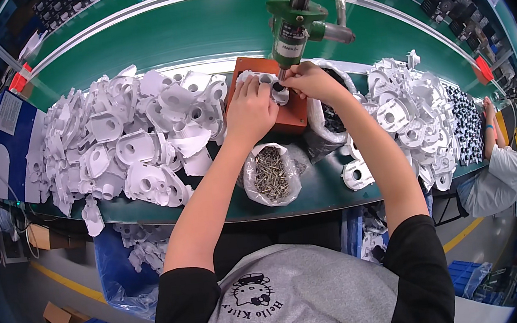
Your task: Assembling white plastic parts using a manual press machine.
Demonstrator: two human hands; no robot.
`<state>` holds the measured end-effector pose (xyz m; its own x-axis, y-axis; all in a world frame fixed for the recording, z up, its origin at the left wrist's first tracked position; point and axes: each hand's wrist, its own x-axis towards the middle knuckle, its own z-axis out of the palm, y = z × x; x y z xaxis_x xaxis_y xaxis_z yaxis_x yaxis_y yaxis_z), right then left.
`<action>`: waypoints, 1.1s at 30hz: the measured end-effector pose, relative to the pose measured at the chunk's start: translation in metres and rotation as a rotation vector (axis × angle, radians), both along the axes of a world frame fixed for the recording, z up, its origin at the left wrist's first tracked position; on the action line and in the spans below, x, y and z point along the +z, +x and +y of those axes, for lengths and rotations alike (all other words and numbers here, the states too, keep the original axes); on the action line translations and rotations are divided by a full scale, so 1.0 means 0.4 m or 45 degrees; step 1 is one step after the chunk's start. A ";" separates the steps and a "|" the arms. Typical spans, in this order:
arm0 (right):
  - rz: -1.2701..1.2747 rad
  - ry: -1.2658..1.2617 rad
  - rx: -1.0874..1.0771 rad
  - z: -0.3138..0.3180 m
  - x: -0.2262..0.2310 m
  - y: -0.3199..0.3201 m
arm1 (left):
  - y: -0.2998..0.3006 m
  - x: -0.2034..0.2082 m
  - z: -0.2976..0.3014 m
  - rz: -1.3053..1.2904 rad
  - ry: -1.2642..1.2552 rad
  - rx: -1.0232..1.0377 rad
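Note:
My left hand (pixel 251 112) lies over a white moulded plastic part (pixel 266 77) and grips it against an orange block (pixel 292 114). A small black piece (pixel 278 86) shows in that part, close to my left fingertips. My right hand (pixel 314 82) is closed in a pinch beside it, right at the metal tip (pixel 283 73) of a green press-like tool (pixel 294 17). Whatever the right fingers hold is hidden. Nearer to me, a clear plastic bag (pixel 253 191) of small metal screws (pixel 271 174) stands by the block.
White plastic parts are heaped to the left (pixel 136 147) and right (pixel 410 119). A bag of black pieces (pixel 332 118) stands right of the block. Black pieces (pixel 466 125) lie at far right, near another person's arm (pixel 489 129). Blue bins (pixel 107 261) sit below the table edge.

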<state>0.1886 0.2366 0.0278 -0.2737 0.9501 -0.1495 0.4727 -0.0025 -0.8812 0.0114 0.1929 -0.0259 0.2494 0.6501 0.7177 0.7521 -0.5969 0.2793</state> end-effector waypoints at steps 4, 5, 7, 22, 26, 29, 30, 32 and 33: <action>-0.130 -0.248 0.095 0.036 0.025 0.005 | 0.000 0.002 -0.001 0.005 -0.009 -0.008; -0.129 -0.239 0.095 0.043 0.028 0.005 | -0.001 0.002 -0.001 -0.002 -0.004 -0.002; -0.250 -0.270 0.180 0.051 0.033 0.007 | 0.000 0.003 -0.001 0.006 -0.012 -0.003; 0.274 -0.205 0.183 0.096 0.044 0.140 | 0.001 -0.002 0.000 -0.013 0.000 0.013; 0.687 0.193 -0.381 0.214 0.188 0.218 | 0.002 -0.007 -0.001 -0.023 0.011 0.016; 0.983 0.248 -0.403 0.354 0.338 0.246 | 0.001 -0.005 -0.001 0.002 -0.055 0.003; 0.997 0.321 -0.363 0.397 0.386 0.242 | 0.001 -0.005 -0.002 -0.001 -0.048 0.006; 0.977 0.331 -0.212 0.438 0.446 0.229 | -0.001 -0.006 -0.004 -0.028 -0.024 0.005; 0.941 0.377 -0.177 0.445 0.472 0.214 | -0.001 -0.007 -0.005 -0.049 -0.045 -0.016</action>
